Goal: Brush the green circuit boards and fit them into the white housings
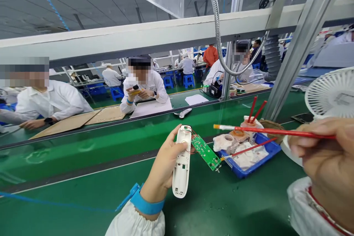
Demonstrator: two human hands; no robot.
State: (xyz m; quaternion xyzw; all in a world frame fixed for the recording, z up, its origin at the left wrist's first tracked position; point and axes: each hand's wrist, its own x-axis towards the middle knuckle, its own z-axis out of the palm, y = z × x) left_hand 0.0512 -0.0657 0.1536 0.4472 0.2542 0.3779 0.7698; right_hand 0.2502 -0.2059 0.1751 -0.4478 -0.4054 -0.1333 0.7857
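Note:
My left hand [167,155], with a blue wrist strap on it, is closed around a long white plastic housing [181,180] whose hollow inside faces me. A green circuit board [206,152] hangs to the right of the housing, joined by thin wires at its upper end. At the right, my right hand [329,151] grips a red-handled brush [276,131]; its pale bristle tip points left, above the board. Below that brush, a second red brush [249,149] lies across a blue tray [240,173], its tip close to the board's lower end.
White tissue [250,156] and small stained pots [228,141] fill the tray, with red sticks standing up. A white fan [332,92] stands at the right. A lamp on a flexible metal neck [217,18] hangs above. Co-workers sit beyond the green conveyor belt [83,143].

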